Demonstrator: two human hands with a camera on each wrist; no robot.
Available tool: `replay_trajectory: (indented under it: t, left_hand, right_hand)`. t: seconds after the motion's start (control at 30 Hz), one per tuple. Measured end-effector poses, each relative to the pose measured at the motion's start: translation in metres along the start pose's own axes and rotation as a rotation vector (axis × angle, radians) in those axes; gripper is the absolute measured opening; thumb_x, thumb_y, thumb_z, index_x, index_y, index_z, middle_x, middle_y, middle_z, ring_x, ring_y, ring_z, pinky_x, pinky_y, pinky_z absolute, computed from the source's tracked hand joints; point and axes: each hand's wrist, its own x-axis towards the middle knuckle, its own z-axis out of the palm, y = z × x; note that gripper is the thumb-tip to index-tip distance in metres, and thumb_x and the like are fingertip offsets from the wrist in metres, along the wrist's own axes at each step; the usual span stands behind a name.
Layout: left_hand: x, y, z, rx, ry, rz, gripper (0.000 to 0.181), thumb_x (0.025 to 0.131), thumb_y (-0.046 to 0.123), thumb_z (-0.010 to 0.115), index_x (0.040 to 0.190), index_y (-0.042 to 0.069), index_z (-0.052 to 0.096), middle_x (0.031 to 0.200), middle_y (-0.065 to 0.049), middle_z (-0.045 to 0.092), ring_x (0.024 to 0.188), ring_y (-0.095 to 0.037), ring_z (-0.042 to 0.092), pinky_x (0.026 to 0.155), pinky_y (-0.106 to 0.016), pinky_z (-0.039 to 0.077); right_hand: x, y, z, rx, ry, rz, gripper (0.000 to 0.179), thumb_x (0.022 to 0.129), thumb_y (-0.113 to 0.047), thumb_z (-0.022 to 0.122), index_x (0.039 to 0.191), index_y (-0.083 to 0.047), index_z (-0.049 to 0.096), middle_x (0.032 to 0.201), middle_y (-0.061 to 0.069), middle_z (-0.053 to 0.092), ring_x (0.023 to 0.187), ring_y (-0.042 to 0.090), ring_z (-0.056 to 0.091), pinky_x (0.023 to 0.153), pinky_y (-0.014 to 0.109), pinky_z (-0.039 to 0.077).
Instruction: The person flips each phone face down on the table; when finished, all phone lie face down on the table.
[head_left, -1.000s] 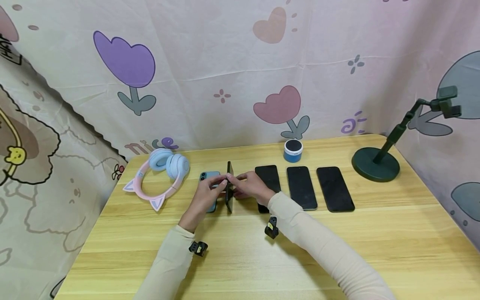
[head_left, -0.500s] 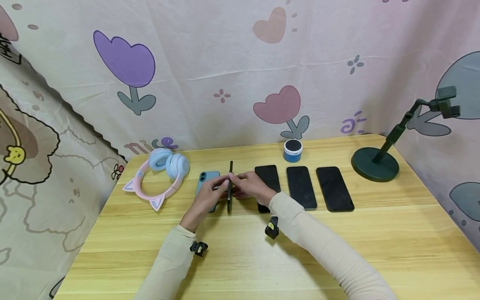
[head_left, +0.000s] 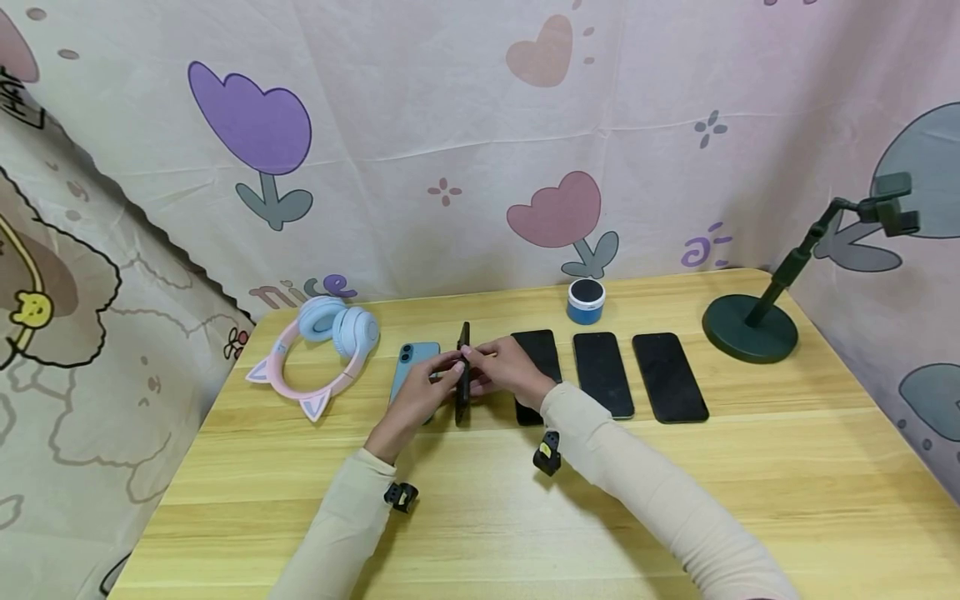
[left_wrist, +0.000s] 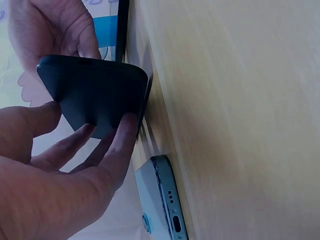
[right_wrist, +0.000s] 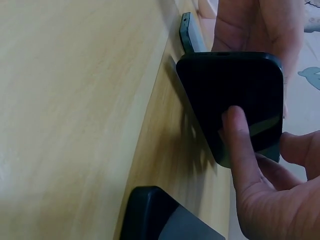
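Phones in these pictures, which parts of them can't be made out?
Held phone: face details, head view; seen nearly edge-on.
Blue phone: partly behind the left hand, head view; cut off by the bottom edge, left wrist view.
Black phone nearest the right hand: middle covered by that hand, head view.

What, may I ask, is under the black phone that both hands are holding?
Shadowed wooden tabletop shows below the held phone; whatever part its body blocks from view cannot be seen.
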Motion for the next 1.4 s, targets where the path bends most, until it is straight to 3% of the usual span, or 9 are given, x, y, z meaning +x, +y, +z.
replay_trajectory:
  t: [0.33, 0.87, 1.07, 1.4]
  left_hand:
    - [0.001, -0.001, 0.004, -0.037, -0.027, 0.004, 0.046, 0.105, 0.022, 0.058, 0.146, 0.003, 0.052, 0.146, -0.021, 0.051, 0.131, -0.04, 0.052, 0.1, -0.046, 0.051]
    - [0.002, 0.0, 0.007, 0.236, 0.018, 0.006, 0.05, 0.1, 0.027, 0.067, 0.143, 0.003, 0.056, 0.147, -0.02, 0.051, 0.126, -0.04, 0.057, 0.099, -0.053, 0.049]
    - [0.0, 0.003, 0.008, 0.292, 0.044, -0.001, 0.053, 0.097, 0.024, 0.071, 0.142, 0.0, 0.056, 0.145, -0.023, 0.051, 0.124, -0.038, 0.059, 0.101, -0.052, 0.048]
    - [0.001, 0.004, 0.007, 0.375, 0.066, -0.043, 0.058, 0.094, 0.021, 0.076, 0.141, -0.004, 0.054, 0.133, -0.023, 0.06, 0.122, -0.034, 0.058, 0.099, -0.05, 0.048]
  right_hand:
    - [-0.003, -0.002, -0.005, -0.005, 0.054, -0.02, 0.032, 0.103, -0.021, 0.062, 0.121, 0.003, 0.072, 0.094, 0.016, 0.074, 0.069, 0.015, 0.071, 0.071, 0.034, 0.061]
    - [-0.003, 0.0, -0.012, -0.069, 0.132, -0.015, 0.021, 0.099, -0.013, 0.068, 0.103, 0.006, 0.077, 0.076, 0.013, 0.07, 0.066, 0.022, 0.072, 0.068, 0.035, 0.061]
    - [-0.004, 0.002, -0.011, -0.121, 0.154, -0.029, 0.018, 0.098, -0.009, 0.068, 0.096, 0.007, 0.077, 0.076, 0.016, 0.069, 0.06, 0.02, 0.07, 0.066, 0.037, 0.061]
    - [-0.003, 0.005, -0.009, -0.254, 0.154, -0.026, 0.012, 0.093, -0.006, 0.074, 0.095, 0.005, 0.077, 0.081, 0.013, 0.072, 0.068, 0.027, 0.073, 0.066, 0.034, 0.061]
